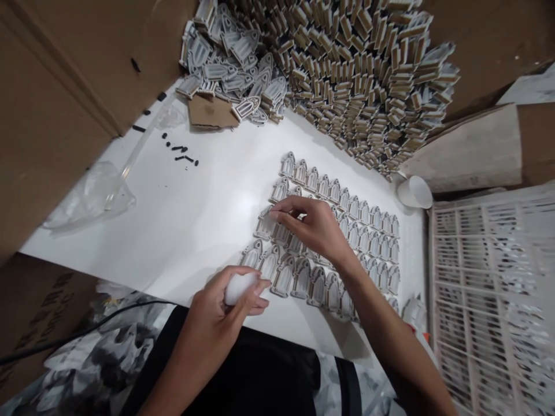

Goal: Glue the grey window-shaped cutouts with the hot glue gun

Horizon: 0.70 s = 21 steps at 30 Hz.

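White wad [240,287] clenched in L fingers [255,289]; R fingers [281,215] pinch arch piece [265,224].

Bare forearms, no sleeves in view — black garment [260,370] at lap, perhaps shorts — white side stripe.

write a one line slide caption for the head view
Right hand touches arch-shaped pieces laid in rows on a white table; left hand grips a small white object.
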Available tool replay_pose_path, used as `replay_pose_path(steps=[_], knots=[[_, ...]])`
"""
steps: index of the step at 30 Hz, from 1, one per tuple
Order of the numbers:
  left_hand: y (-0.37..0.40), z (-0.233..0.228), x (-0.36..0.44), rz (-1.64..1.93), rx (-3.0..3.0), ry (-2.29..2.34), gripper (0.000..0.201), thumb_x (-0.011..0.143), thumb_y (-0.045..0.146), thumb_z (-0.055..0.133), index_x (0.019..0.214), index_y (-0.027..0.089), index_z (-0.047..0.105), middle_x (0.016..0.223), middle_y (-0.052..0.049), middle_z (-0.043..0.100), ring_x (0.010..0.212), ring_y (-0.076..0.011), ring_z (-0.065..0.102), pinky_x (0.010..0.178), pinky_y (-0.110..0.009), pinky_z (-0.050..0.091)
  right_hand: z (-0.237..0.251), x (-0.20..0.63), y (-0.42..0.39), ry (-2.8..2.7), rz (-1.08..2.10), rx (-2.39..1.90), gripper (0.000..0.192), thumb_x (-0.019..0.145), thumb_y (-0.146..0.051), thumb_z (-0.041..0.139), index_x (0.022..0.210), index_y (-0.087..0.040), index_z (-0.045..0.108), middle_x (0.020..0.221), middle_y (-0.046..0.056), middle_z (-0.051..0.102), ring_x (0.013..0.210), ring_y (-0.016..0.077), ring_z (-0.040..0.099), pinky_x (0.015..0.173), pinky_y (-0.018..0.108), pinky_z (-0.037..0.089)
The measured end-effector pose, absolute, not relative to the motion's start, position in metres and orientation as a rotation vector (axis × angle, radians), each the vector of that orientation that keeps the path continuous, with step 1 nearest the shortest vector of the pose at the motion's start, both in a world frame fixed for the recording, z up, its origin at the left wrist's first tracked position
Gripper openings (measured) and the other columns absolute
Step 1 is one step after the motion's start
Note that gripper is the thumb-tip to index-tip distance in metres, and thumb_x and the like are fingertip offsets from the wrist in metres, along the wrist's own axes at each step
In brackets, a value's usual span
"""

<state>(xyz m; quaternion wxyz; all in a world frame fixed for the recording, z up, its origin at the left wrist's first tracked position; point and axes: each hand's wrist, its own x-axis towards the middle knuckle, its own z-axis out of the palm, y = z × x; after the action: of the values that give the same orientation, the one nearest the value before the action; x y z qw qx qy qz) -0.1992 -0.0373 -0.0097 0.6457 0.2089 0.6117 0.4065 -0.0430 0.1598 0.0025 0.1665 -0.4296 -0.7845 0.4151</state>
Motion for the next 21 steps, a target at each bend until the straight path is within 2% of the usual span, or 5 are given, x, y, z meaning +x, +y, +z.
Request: replay_pose_path(steps=[3,11,14,17,21], knots=[[-0.034,-0.003,-0.199,0.936,0.416,1.376,0.046,0.091,0.061,0.078,0.116,0.023,0.07,0.1,-0.006,0.086,0.09,-0.0282,0.086,0.087,-0.04,0.073,0.0,-0.044,0.159,-2.235,1.192,-1.22,0.007,0.099,-0.029,0.078,0.098,-0.025,0.082,0.093,0.0,0.084,0.081,0.0172,0.074,0.073,0.033,0.056],[-0.036,0.001,-0.201,0.96,0.404,1.344,0.049,0.098,0.06,0.069,0.128,0.021,0.069,0.13,-0.012,0.082,0.103,-0.0281,0.085,0.098,-0.042,0.069,-0.006,-0.045,0.157,-2.191,1.239,-1.242,0.013,0.099,-0.035,0.078,0.097,-0.023,0.083,0.093,0.002,0.084,0.079,0.0182,0.074,0.071,0.033,0.055],[-0.038,-0.006,-0.199,0.971,0.437,1.33,0.048,0.099,0.061,0.07,0.128,0.022,0.07,0.131,-0.012,0.082,0.103,-0.0274,0.085,0.097,-0.041,0.069,-0.006,-0.044,0.158,-2.216,1.162,-1.271,0.016,0.097,-0.04,0.08,0.097,-0.024,0.084,0.094,0.002,0.083,0.073,0.0166,0.069,0.067,0.032,0.053],[-0.039,-0.007,-0.197,0.987,0.463,1.33,0.045,0.099,0.059,0.07,0.125,0.022,0.072,0.127,-0.011,0.083,0.098,-0.0266,0.085,0.093,-0.039,0.071,0.007,-0.038,0.154,-2.217,1.081,-1.292,0.023,0.096,-0.045,0.082,0.106,-0.025,0.084,0.096,0.002,0.081,0.07,0.015,0.065,0.065,0.031,0.051],[-0.039,-0.001,-0.193,1.014,0.474,1.309,0.041,0.097,0.058,0.074,0.12,0.023,0.074,0.119,-0.009,0.085,0.096,-0.0265,0.086,0.091,-0.038,0.071,0.037,-0.025,0.13,-2.272,1.363,-1.154,0.025,0.096,-0.041,0.085,0.117,-0.028,0.084,0.104,0.0,0.082,0.076,0.0145,0.069,0.064,0.028,0.051]])
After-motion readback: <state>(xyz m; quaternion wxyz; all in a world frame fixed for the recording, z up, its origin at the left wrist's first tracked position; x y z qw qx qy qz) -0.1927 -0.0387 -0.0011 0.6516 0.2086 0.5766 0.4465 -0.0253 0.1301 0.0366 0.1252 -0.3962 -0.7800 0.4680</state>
